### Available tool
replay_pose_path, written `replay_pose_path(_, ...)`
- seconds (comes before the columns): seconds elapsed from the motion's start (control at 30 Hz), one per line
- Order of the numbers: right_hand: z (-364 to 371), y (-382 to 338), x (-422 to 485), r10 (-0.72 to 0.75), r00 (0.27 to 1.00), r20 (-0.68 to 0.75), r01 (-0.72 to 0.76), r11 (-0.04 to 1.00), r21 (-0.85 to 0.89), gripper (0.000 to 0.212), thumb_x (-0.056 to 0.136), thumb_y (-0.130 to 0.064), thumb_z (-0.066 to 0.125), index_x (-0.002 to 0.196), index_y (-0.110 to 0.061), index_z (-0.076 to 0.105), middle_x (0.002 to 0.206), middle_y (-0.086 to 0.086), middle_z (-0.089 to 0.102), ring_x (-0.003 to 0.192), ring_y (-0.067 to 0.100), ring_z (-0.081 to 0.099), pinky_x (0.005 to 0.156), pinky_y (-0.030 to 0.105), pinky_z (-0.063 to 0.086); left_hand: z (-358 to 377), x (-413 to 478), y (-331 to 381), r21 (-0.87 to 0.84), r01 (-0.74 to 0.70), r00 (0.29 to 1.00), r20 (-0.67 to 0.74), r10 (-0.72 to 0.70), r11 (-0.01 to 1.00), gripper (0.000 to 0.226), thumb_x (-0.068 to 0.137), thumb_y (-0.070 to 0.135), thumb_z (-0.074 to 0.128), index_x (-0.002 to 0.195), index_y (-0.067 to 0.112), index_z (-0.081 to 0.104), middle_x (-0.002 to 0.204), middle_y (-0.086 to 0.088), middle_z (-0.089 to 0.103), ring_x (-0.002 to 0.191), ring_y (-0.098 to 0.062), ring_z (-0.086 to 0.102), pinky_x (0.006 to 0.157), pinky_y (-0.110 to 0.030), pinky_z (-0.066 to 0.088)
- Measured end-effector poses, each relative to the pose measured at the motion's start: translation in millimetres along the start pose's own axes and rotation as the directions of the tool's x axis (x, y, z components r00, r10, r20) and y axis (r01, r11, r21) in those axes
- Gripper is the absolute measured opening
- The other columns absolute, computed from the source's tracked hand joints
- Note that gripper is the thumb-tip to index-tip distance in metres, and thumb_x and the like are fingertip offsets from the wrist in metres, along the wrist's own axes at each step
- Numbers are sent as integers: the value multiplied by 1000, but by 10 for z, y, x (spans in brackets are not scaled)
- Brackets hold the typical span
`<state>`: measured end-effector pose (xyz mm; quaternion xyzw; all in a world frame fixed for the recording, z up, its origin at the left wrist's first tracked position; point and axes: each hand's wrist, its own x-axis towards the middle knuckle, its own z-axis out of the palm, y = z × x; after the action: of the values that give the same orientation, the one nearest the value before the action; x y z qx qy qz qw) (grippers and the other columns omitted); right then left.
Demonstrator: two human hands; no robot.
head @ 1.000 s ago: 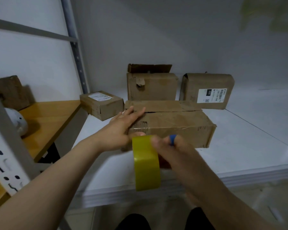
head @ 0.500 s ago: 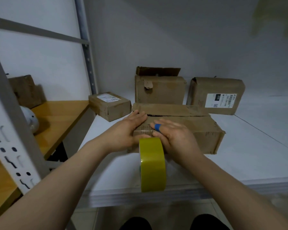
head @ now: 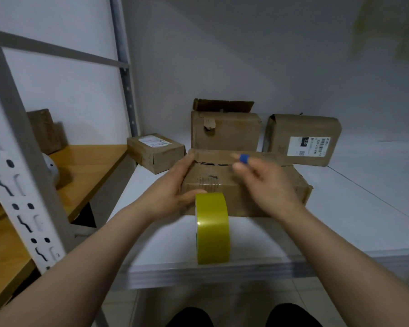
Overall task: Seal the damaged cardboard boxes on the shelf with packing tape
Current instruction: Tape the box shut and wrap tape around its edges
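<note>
**Split box held on the shelf, tape roll at its front**

We look down on a white shelf [head: 354, 208] where a long brown box [head: 257, 185] lies nearest us. A dark gap shows under its top flap, and a patch of clear tape sits across its front upper edge. Our left hand [head: 172, 192] has its grip on the box's left end, with the fingers laid along the side and the thumb round on the front face. Our right hand [head: 267, 185] hovers over the middle of the box with its grip spread and holding nothing. It is blurred, and a blue band [head: 243, 158] circles one finger.

A yellow tape roll [head: 212, 228] stands upright on its edge between our wrists, just before the box and near the shelf's front lip. We cannot tell whether it rests there or hangs.

Behind are a small box [head: 155, 149] at the left, a torn box [head: 224, 131] in the middle and a labelled box [head: 302, 140] at the right. A wooden shelf [head: 87, 166] lies beyond a perforated post [head: 21, 161].
</note>
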<state>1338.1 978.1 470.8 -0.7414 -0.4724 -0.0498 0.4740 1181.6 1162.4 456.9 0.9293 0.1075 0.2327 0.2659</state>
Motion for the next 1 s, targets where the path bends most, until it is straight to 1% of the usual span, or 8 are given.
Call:
replay_pose_path(0.17,-594,425,272,345,870,-351,-306,938,162,14,100,-30,60,101,-23,72,103,-2,65,95,15,59,85,28,41,107,-129,197,-37,345,882,-331,-337,938,63,79,68,69,119,23,53,116,1,60,103,-17,61,83,-39,53)
replay_pose_path(0.3,-821,1069,407,515,798,-313,-445,854,270,19,91,-13,69,81,-30,71,122,3,69,117,27,61,107,45,47,62,-117,330,-171,502,827,-193,-529,848,67,81,73,62,86,7,70,77,-7,73,74,-23,70,74,-44,56)
replay_pose_path(0.4,-797,1431,430,555,806,-204,-530,831,168,18,94,-7,64,97,-23,72,123,13,68,116,35,63,106,52,48,56,-124,367,-341,528,807,-82,-584,778,65,81,65,71,77,0,68,71,-11,73,53,-15,67,52,-26,46)
replay_pose_path(0.57,-617,1713,498,478,876,60,-455,862,-222,22,101,-9,55,120,-14,65,129,20,64,119,40,59,107,53,44,122,-94,412,-452,494,794,-115,-597,743,46,77,49,82,86,12,56,63,-5,72,50,-12,65,60,-35,54)
replay_pose_path(0.67,-572,1634,529,451,890,68,-330,740,-585,32,100,-22,56,129,-10,60,133,18,62,121,38,57,102,45,46,161,-58,350,-469,474,775,-180,-606,745,51,74,49,85,98,14,58,67,2,74,59,-16,70,68,-43,59)
replay_pose_path(0.8,-600,1569,493,388,921,-28,-310,690,-654,9,96,-9,52,89,-13,57,110,20,67,105,38,60,84,36,43,189,-40,318,-477,489,763,-171,-623,730,56,73,52,85,101,9,60,72,-4,76,66,-23,72,68,-45,60)
replay_pose_path(0.9,-589,1562,532,332,937,-108,-337,781,-525,26,93,-24,49,112,-10,62,123,20,60,122,40,48,105,42,37,195,-19,349,-487,508,741,-174,-649,711,56,74,51,84,103,9,60,74,-6,76,68,-27,73,64,-43,60)
replay_pose_path(1.0,-558,1606,562,404,906,124,-245,741,-625,38,100,-25,52,136,-12,50,139,21,52,133,38,44,111,45,34,217,-4,392,-500,517,712,-199,-673,695,55,78,47,83,106,12,52,90,-7,70,65,-18,65,43,-25,49)
